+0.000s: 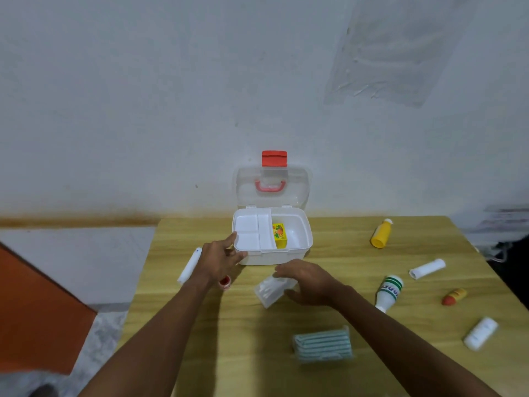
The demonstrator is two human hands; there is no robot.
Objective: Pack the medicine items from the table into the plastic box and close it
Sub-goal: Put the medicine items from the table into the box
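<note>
The white plastic box [286, 255] stands open at the table's far edge, its clear lid [272, 186] with a red latch upright against the wall. An inner tray fills the box's left half; a yellow carton [280, 234] lies in the right half. My left hand [221, 259] touches the box's front left corner with relaxed fingers. My right hand [307, 279] hovers spread over a clear packet [269, 292] just in front of the box; whether it touches is unclear. A small red-capped jar [224, 282] sits under my left wrist, a white tube [189, 266] left of it.
On the wooden table [229, 353] to the right lie a yellow bottle [380, 234], a white roll [427, 269], a green-striped white bottle [389, 292], a red-yellow tube [454, 296] and a white bottle [480, 333]. A striped mask pack [323, 343] lies near me. Floor drops off left.
</note>
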